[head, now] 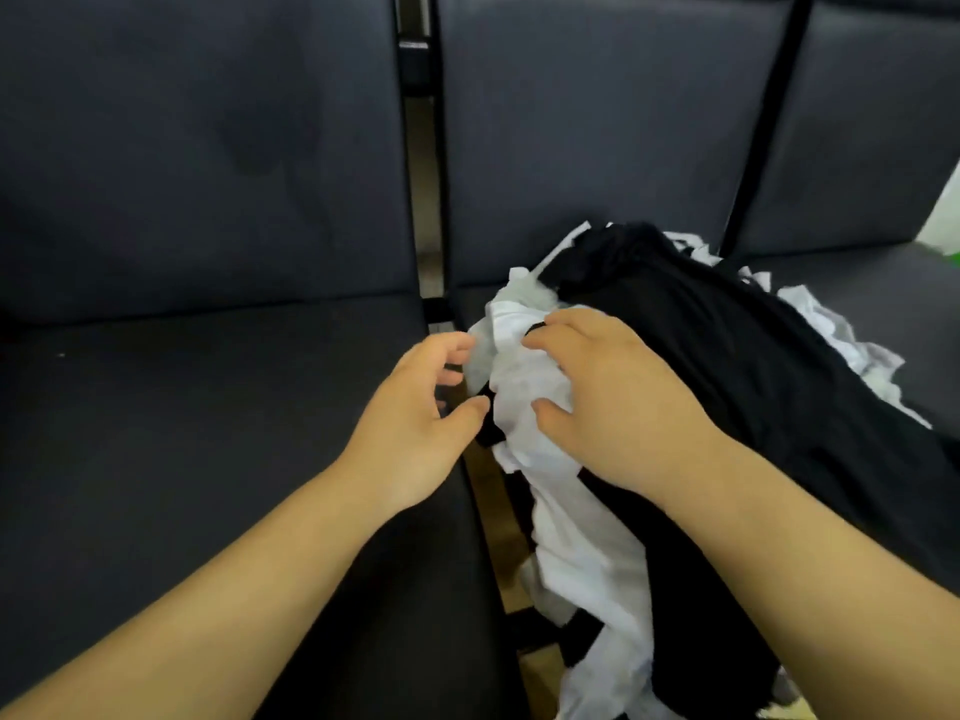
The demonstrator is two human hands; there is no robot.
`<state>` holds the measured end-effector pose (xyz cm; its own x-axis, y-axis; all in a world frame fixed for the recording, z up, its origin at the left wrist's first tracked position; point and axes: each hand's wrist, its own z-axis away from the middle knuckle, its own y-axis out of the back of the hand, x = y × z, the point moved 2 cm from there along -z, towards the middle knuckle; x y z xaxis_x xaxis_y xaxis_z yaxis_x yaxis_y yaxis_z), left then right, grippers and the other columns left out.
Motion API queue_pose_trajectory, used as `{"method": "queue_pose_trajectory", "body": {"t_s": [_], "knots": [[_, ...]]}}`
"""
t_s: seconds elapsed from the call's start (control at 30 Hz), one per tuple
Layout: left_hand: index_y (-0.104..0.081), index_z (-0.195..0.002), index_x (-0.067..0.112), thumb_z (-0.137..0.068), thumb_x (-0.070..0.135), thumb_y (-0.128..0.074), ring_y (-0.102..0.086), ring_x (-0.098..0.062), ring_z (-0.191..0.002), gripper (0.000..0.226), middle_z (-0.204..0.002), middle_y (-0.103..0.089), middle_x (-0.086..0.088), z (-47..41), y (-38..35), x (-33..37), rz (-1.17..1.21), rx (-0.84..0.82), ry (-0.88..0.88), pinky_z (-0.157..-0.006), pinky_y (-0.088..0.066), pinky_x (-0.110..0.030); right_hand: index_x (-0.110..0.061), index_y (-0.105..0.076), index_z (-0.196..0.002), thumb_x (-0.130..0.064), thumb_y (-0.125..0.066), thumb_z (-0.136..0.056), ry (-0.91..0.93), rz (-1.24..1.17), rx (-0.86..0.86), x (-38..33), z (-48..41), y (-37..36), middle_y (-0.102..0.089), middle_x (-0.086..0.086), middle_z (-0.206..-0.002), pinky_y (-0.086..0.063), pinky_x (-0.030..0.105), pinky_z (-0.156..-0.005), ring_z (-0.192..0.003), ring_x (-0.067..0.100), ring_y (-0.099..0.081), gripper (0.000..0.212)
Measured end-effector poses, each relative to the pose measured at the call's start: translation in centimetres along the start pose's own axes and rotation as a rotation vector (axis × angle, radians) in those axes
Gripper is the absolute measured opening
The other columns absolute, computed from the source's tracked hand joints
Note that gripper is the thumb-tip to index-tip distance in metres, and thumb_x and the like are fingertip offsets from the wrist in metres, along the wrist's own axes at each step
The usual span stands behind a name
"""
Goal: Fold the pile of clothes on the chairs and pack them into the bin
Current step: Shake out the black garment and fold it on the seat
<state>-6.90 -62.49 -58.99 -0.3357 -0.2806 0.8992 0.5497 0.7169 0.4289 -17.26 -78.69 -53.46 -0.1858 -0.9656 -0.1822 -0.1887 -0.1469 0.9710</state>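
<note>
Clothes pile [727, 366] over seat edge [461, 308], right hand [613, 402] on white garment [569, 532]

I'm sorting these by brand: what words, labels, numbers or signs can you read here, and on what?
None readable: no text shows on the white garment, the black garment, the chairs, or the green and white object cut off at the right edge.

Your light is soft, fairly dim and glare-free. Your left hand [415, 413] and right hand [613, 402] blur slightly, the white garment [571, 522] washes out, the black cloth [727, 356] loses detail, and the chair backs [208, 148] bow at the edges.
</note>
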Motion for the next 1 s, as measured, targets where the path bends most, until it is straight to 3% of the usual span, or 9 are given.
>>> {"method": "queue_pose_trajectory", "body": {"t_s": [0.17, 0.3, 0.5, 0.57, 0.67, 0.8, 0.9, 1.0], "knots": [[-0.052, -0.139, 0.033, -0.094, 0.021, -0.070, -0.058, 0.000, -0.113, 0.051, -0.127, -0.057, 0.019, 4.6, -0.3, 2.7, 0.007, 0.070, -0.039, -0.092, -0.048, -0.023, -0.027, -0.055, -0.141, -0.028, -0.071, -0.085, -0.060, -0.041, 0.033, -0.3, 4.3, 2.9, -0.051, -0.008, -0.142, -0.047, 0.032, -0.099, -0.126, 0.021, -0.049, 0.059], [-0.052, -0.136, 0.035, -0.095, 0.023, -0.069, -0.057, -0.001, -0.112, 0.047, -0.126, -0.056, 0.017, 7.1, -0.6, 5.5, -0.086, 0.030, -0.066, -0.095, -0.051, -0.026, -0.030, -0.057, -0.139, -0.031, -0.071, -0.083, -0.115, -0.064, 0.020, 0.1, 8.0, 4.9, -0.052, -0.008, -0.141, -0.049, 0.035, -0.100, -0.126, 0.020, -0.049, 0.058], [-0.054, -0.128, 0.039, -0.097, 0.023, -0.065, -0.062, -0.005, -0.107, 0.036, -0.123, -0.056, 0.016, 7.9, -5.4, 10.2, -0.081, -0.062, -0.056, -0.080, -0.056, -0.024, -0.029, -0.058, -0.137, -0.033, -0.079, -0.081, -0.324, -0.166, 0.102, 6.4, 13.0, 7.6, -0.050, -0.005, -0.143, -0.047, 0.035, -0.102, -0.130, 0.020, -0.050, 0.060], [-0.055, -0.130, 0.036, -0.097, 0.025, -0.066, -0.063, -0.004, -0.105, 0.036, -0.122, -0.055, 0.016, 7.6, -8.1, 11.6, -0.113, -0.101, -0.061, -0.076, -0.049, -0.014, -0.030, -0.058, -0.137, -0.034, -0.079, -0.081, -0.394, -0.198, 0.108, 9.1, 14.1, 7.7, -0.050, -0.003, -0.141, -0.047, 0.035, -0.102, -0.129, 0.022, -0.050, 0.061], [-0.057, -0.131, 0.032, -0.096, 0.027, -0.068, -0.063, -0.004, -0.098, 0.038, -0.119, -0.056, 0.013, 6.6, -11.2, 12.8, -0.155, -0.109, -0.025, -0.071, -0.045, -0.007, -0.030, -0.057, -0.138, -0.037, -0.081, -0.080, -0.464, -0.256, 0.053, 11.7, 14.9, 7.4, -0.049, -0.001, -0.138, -0.046, 0.031, -0.094, -0.125, 0.022, -0.052, 0.062], [-0.057, -0.129, 0.029, -0.092, 0.037, -0.073, -0.062, -0.007, -0.095, 0.041, -0.114, -0.058, 0.010, 5.7, -13.9, 13.2, -0.266, -0.109, 0.058, -0.073, -0.049, -0.019, -0.029, -0.057, -0.140, -0.033, -0.081, -0.080, -0.458, -0.324, -0.048, 13.0, 14.9, 7.4, -0.057, -0.003, -0.135, -0.048, 0.031, -0.097, -0.119, 0.018, -0.057, 0.064], [-0.058, -0.115, 0.024, -0.089, 0.035, -0.077, -0.066, -0.012, -0.076, 0.034, -0.095, -0.068, 0.001, 4.9, -14.7, 13.2, -0.314, -0.106, 0.135, -0.065, -0.050, -0.024, -0.027, -0.059, -0.139, -0.031, -0.083, -0.080, -0.431, -0.350, -0.149, 13.0, 14.6, 7.1, -0.060, -0.005, -0.125, -0.049, 0.030, -0.096, -0.111, 0.016, -0.058, 0.063], [-0.061, -0.095, 0.021, -0.087, 0.024, -0.079, -0.061, -0.014, -0.064, 0.020, -0.075, -0.065, 0.001, 4.4, -15.1, 13.3, -0.349, -0.074, 0.155, -0.061, -0.048, -0.028, -0.026, -0.061, -0.137, -0.031, -0.084, -0.080, -0.415, -0.371, -0.175, 13.1, 14.6, 7.1, -0.058, -0.009, -0.109, -0.049, 0.028, -0.093, -0.104, 0.014, -0.058, 0.063]]}}
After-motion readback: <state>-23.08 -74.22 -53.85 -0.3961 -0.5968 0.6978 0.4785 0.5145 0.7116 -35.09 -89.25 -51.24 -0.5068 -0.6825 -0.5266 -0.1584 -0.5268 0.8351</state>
